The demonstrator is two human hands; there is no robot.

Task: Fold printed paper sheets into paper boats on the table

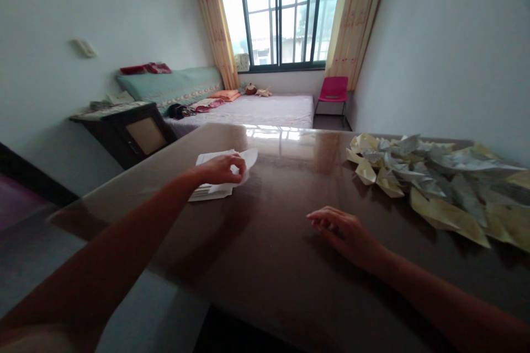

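Note:
At the left of the brown table (273, 242), my left hand (221, 168) reaches over a stack of white paper sheets (209, 193). Its thumb and forefinger pinch a sheet of paper (250, 161), whose right edge lifts off the stack. My right hand (342, 229) rests on or just above the tabletop, right of the middle, with its fingers loosely curled and nothing seen in them. To its upper right lies a heap of folded paper boats (430, 171), some yellowish and some printed grey-white.
Behind the table stands a bed (281, 107) with folded cloths and small toys on it. A dark cabinet (144, 135) is beyond the table's left side. A pink chair (333, 90) stands by the window (285, 16), near the right wall.

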